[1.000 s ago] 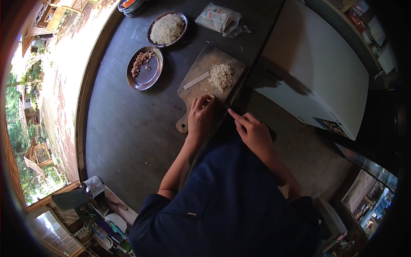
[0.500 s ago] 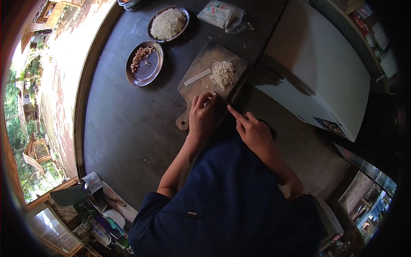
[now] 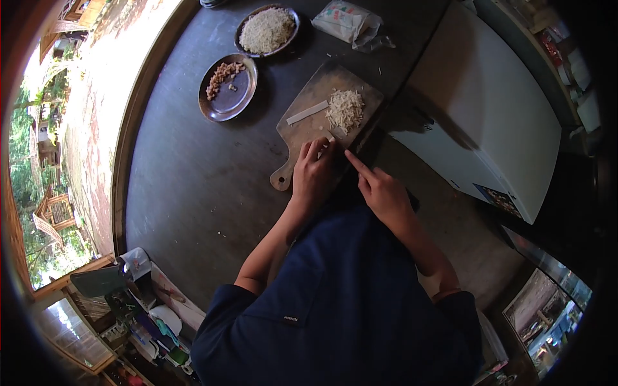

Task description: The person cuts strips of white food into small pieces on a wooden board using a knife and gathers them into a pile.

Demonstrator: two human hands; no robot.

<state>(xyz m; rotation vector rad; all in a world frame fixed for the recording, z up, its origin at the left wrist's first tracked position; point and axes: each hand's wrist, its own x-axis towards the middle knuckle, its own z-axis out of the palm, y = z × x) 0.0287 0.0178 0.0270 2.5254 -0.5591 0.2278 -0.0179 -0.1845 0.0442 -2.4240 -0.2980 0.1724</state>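
On the wooden cutting board (image 3: 322, 87) lie a heap of thin pale cut strips (image 3: 346, 110) and one longer flat white strip (image 3: 308, 113). My left hand (image 3: 314, 170) is closed over the board's near edge, fingers curled on a small pale piece (image 3: 331, 138) that shows only at the fingertips. Beside it, my right hand (image 3: 384, 196) is wrapped round what appears to be a knife, its index finger stretched forward along the top. The blade is dark and mostly hidden in shadow between the hands; the handle is covered by my palm.
Farther back on the dark table (image 3: 187, 180) are a metal plate of small brown pieces (image 3: 222, 78), a bowl of pale shreds (image 3: 267, 31) and a white plastic bag (image 3: 347, 22). A white refrigerator-like cabinet (image 3: 476, 96) stands at the right, beyond the table edge.
The whole view has shifted slightly, so the board and dishes sit a little farther right. Both hands keep nearly the same pose at the board's near edge.
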